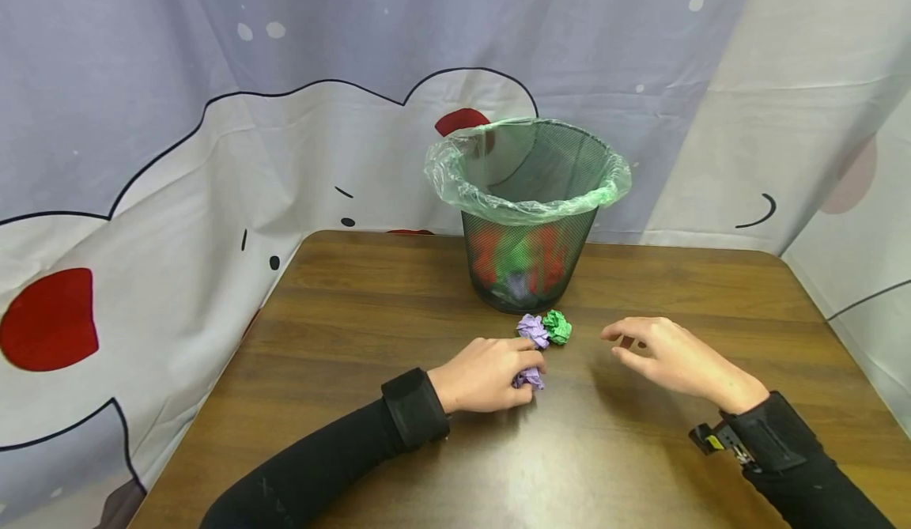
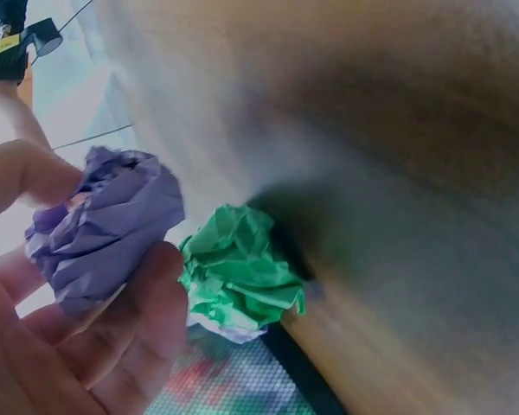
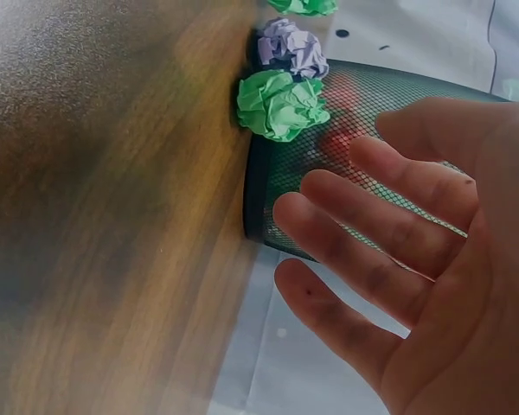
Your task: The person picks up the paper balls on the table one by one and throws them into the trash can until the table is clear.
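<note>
Around a crumpled purple paper ball (image 1: 530, 379), the fingers and thumb of my left hand (image 1: 487, 375) are curled. The left wrist view shows that purple paper ball (image 2: 112, 225) pinched between thumb and fingers. Just beyond it, another purple paper ball (image 1: 532, 330) and a green paper ball (image 1: 557, 327) lie side by side on the table, close to the bin's base. To their right, my right hand (image 1: 672, 359) hovers over the table. Its fingers are loosely bent, with nothing in the palm, as the right wrist view shows.
A black mesh bin (image 1: 527, 307) stands at the back of the wooden table (image 1: 370, 292). Its pale green plastic liner (image 1: 463, 189) folds over the rim, and red, green and purple things show through the mesh. A patterned curtain (image 1: 320, 23) hangs behind.
</note>
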A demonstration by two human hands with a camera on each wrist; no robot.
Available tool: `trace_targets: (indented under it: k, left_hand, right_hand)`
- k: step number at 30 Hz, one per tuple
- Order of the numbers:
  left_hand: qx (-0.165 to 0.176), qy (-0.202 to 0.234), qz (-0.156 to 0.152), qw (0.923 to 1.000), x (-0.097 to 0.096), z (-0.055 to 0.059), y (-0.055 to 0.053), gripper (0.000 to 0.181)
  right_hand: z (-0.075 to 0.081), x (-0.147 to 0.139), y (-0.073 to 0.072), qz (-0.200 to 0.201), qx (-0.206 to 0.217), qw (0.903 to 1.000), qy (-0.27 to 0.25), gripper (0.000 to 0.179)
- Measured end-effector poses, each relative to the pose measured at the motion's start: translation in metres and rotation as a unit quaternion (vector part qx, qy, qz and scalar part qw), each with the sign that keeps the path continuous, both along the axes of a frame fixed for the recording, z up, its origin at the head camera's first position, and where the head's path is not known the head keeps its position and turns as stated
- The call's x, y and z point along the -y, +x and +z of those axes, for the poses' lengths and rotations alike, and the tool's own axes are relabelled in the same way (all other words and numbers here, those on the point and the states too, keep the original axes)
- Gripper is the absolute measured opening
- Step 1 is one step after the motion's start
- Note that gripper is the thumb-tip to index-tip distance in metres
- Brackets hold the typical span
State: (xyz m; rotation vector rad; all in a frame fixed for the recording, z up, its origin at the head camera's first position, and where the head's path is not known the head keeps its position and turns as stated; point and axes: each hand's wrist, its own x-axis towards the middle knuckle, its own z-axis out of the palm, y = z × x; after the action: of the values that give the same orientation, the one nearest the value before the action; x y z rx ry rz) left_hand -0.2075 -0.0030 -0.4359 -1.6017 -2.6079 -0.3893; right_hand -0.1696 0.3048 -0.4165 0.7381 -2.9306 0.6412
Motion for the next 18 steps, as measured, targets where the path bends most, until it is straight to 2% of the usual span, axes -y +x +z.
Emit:
trace_targets:
  k: [7,10,14,18]
  left_hand:
    - [-0.028,0.059,0.004,0.9979,0.001,0.012,-0.006,0.023]
    - [-0.030,0.077,0.007,0.9965,0.002,0.019,-0.010,0.023]
    - [-0.028,0.097,0.013,0.9948,0.003,0.033,-0.016,0.022]
    - [-0.029,0.122,0.017,0.9920,0.005,0.051,-0.024,0.021]
  right_hand:
    - [-0.002,0.002,0.001,0.003,0.013,0.9999,-0.001,0.023]
    - [-0.003,0.002,0.001,0.002,0.016,0.9999,-0.001,0.023]
    - [-0.005,0.002,0.001,0.001,0.019,0.9998,-0.003,0.023]
    - [-0.007,0.002,0.002,0.003,0.018,0.9998,-0.004,0.022]
